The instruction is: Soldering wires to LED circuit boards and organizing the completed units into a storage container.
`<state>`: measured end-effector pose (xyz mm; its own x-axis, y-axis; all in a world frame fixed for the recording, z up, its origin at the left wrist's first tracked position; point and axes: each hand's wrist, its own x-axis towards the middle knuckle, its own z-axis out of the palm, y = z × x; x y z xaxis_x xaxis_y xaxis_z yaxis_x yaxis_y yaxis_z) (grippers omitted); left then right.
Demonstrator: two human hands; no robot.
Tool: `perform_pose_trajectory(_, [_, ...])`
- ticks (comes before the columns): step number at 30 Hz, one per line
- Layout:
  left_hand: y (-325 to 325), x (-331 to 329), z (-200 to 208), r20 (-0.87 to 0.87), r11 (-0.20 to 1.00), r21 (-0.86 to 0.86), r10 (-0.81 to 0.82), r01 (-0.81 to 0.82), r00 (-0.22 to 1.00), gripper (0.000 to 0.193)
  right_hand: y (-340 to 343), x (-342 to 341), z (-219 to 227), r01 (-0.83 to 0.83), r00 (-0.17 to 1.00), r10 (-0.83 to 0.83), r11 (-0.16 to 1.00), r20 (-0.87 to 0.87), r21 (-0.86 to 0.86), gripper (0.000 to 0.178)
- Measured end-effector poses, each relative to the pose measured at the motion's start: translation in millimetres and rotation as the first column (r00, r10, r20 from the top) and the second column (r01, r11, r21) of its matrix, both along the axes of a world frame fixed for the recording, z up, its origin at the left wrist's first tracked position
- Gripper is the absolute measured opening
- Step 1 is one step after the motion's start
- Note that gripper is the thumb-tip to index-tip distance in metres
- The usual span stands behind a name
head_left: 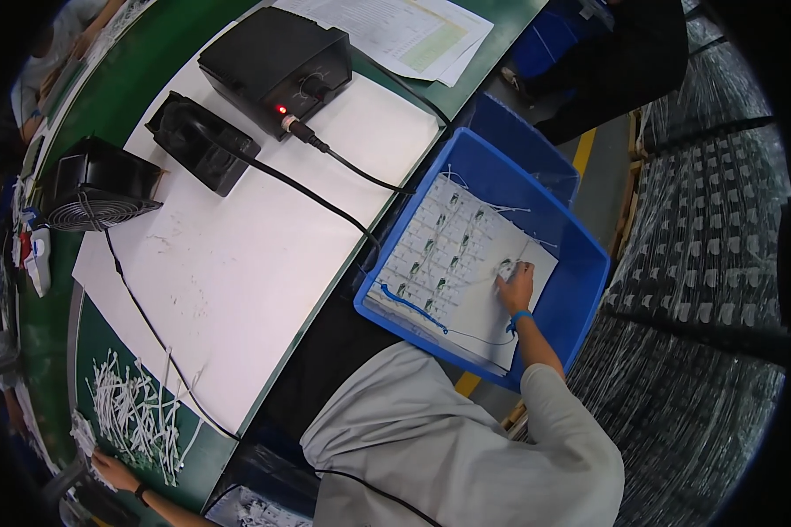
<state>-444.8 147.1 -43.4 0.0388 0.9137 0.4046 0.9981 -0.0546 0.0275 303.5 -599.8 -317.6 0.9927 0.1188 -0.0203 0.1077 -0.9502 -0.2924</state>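
Note:
My right hand (517, 288) reaches into a blue plastic bin (482, 145) and pinches a small white piece with a dark green part (505, 268). Under it lies a white sheet (476, 325); similar white-and-green pieces (426, 255) with thin white leads sit in rows on its left side. A blue coiled cord (413, 307) runs across them to the blue band (518, 318) on my right wrist. At the table's lower left, my left hand (114, 472) closes on a pale bundle (83, 435), partly lost in the dark rim. Beside it is a heap of white cable-like strips (136, 413).
On the green table (48, 338), a white sheet (211, 281) carries a black control box (277, 66) with a red light, a black tool holder (204, 145) and a black fan (101, 184). Papers (404, 35) lie behind. Film-wrapped stacks (694, 237) stand right; people work nearby.

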Motion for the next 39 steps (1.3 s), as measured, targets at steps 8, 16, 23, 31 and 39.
perform_pose_trajectory(8, [3, 2, -2, -0.003, 1.0, -0.03, 0.009, -0.009, 1.0, 0.045, -21, -50, 14, -0.284, 0.953, 0.261, 0.947, -0.152, -0.153, 0.061])
perform_pose_trajectory(16, [8, -8, -3, 0.005, 1.0, -0.023, -0.005, 0.005, 1.0, 0.045, 9, -96, 18, -0.434, 0.781, 0.427, 0.896, -0.456, 0.096, 0.059])
perform_pose_trajectory(23, [5, -6, -3, 0.014, 1.0, -0.003, -0.023, 0.023, 1.0, 0.046, 32, -105, 16, -0.493, 0.744, 0.481, 0.863, -0.464, 0.104, 0.052])
perform_pose_trajectory(31, [9, -6, -3, 0.024, 1.0, -0.01, -0.027, 0.028, 0.999, 0.044, 31, -113, -3, -0.56, 0.764, 0.515, 0.829, -0.39, -0.003, 0.055])
perform_pose_trajectory(39, [8, -1, -7, 0.035, 0.998, -0.017, -0.06, 0.061, 0.998, 0.043, 41, -111, -11, -0.556, 0.779, 0.472, 0.825, -0.413, -0.105, 0.061])
